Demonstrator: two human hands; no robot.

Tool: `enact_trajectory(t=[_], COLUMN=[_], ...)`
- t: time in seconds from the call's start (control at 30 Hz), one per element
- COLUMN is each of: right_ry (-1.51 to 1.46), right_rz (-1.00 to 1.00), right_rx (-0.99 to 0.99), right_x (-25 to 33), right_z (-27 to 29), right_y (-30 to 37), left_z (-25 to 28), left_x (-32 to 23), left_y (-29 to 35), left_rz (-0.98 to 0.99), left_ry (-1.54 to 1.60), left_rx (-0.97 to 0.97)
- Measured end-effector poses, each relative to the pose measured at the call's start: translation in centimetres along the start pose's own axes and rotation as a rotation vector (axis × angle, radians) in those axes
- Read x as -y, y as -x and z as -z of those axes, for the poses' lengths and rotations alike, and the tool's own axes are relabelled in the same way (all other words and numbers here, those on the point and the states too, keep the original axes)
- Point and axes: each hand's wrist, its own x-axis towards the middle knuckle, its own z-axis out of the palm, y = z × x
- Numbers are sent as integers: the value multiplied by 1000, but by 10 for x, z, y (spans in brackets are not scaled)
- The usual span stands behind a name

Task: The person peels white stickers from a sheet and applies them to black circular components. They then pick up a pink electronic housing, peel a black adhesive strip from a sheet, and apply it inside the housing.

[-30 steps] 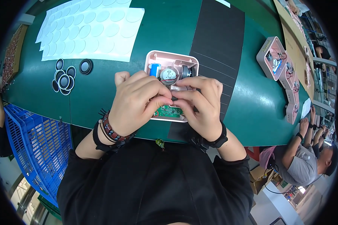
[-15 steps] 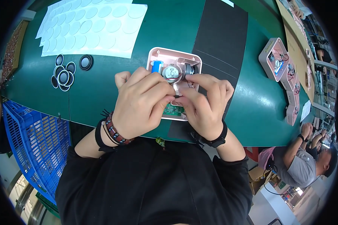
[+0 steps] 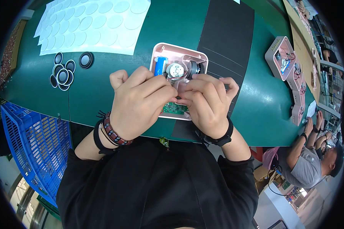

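A pink plastic housing (image 3: 178,49) lies open in front of me. Inside it sit a blue battery cell (image 3: 161,65), a round silver motor (image 3: 176,70), a black speaker-like part (image 3: 193,68) and a green circuit board (image 3: 174,108). Both hands meet over the housing, just above the board. My left hand (image 3: 139,101) pinches with thumb and forefinger, and my right hand (image 3: 209,105) pinches close beside it. A small dark piece shows between the fingertips; its kind is too hidden to tell. Thin wires run beside the motor.
Several round black-and-white parts (image 3: 65,77) lie at the left, below white sheets of round stickers (image 3: 97,24). A black mat (image 3: 227,38) runs under the housing's right side. More pink housings (image 3: 281,57) stand at the right. A blue crate (image 3: 34,141) is at lower left; a co-worker (image 3: 309,164) sits at right.
My fingertips have drawn closer together, the right fingers curling further over the housing. The view has shifted slightly. At the right, the co-worker's hands have moved.
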Motion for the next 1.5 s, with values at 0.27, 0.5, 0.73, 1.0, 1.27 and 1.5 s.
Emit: enact_trajectory(t=[0.27, 0.5, 0.73, 1.0, 1.27, 1.5], right_ry=[-317, -470, -524, -475, -216, -22], right_rz=[-181, -300, -327, -342, -205, 169], right_rx=[93, 190, 220, 204, 198, 179], right_x=[-3, -6, -11, -7, -6, 23], right_z=[-3, -6, -5, -5, 9, 14], right_y=[2, 6, 6, 3, -14, 18], left_z=[-5, -5, -2, -3, 11, 55], left_x=[-1, 1, 3, -6, -2, -25], left_y=[0, -3, -6, -13, -19, -17], left_rz=[38, 38, 23, -29, -112, -243], left_ry=[32, 9, 22, -97, -179, 4], left_rx=[4, 43, 81, 143, 96, -199])
